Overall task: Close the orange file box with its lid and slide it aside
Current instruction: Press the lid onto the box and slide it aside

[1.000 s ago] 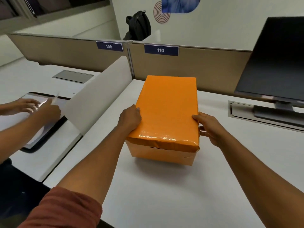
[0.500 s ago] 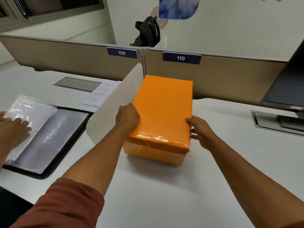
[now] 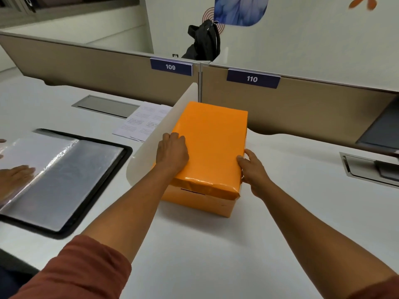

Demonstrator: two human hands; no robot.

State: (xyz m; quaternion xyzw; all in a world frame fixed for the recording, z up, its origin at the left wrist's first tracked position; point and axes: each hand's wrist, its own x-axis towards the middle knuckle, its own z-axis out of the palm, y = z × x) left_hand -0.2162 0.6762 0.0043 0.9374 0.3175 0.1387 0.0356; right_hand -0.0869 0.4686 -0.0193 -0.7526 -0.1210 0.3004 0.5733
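The orange file box (image 3: 195, 197) stands on the white desk with its orange lid (image 3: 212, 143) seated on top, covering it. The box's left side lies right beside the white divider panel (image 3: 164, 128). My left hand (image 3: 171, 153) rests flat on the lid's left edge, palm down with fingers together. My right hand (image 3: 251, 169) presses against the lid's right side, thumb on the top edge. Both hands hold the box between them.
An open black folder (image 3: 64, 182) with clear sleeves lies on the neighbouring desk at left, another person's hand (image 3: 13, 180) on it. Printed sheets (image 3: 144, 123) lie behind the divider. The beige partition (image 3: 302, 108) runs behind; a monitor base and cable tray (image 3: 371, 169) sit at right.
The box has slid left until it lies alongside the white divider, both hands moving with it. My view has swung left, so the monitor is nearly out of frame.
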